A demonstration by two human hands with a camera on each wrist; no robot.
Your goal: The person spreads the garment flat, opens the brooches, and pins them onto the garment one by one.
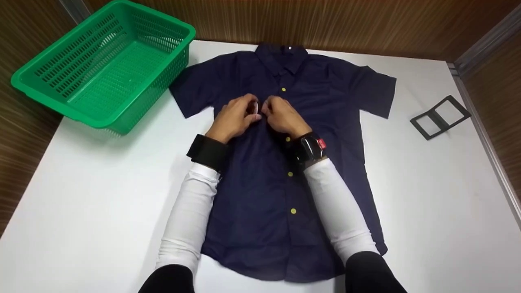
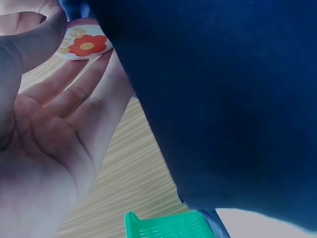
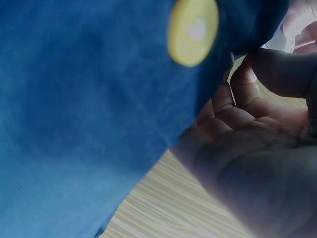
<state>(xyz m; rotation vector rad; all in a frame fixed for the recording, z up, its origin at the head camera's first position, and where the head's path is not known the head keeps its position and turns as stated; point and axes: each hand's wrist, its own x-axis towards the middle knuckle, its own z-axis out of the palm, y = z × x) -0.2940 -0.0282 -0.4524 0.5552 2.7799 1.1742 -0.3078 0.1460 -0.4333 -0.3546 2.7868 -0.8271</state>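
Observation:
A navy short-sleeved shirt (image 1: pixel 252 195) lies front up with its collar at the far side, yellow buttons (image 1: pixel 293 211) running down the placket. Over the chest, my left hand (image 1: pixel 235 118) pinches a round badge (image 2: pixel 86 45) between thumb and fingers. White, with a red flower and yellow lettering, the badge shows only its edge in the head view. Just right of it, my right hand (image 1: pixel 285 116) has its fingers curled, thumb and forefinger pinching the shirt cloth. In the right wrist view a yellow button (image 3: pixel 193 32) looms close beside that hand.
A green plastic basket (image 1: pixel 156 87) stands at the back left, close to the shirt's sleeve. On the right of the white table (image 1: pixel 447 211) lies a dark frame (image 1: pixel 437 121) with two openings. Wood-patterned panels (image 1: pixel 325 24) rise behind the table and along both sides.

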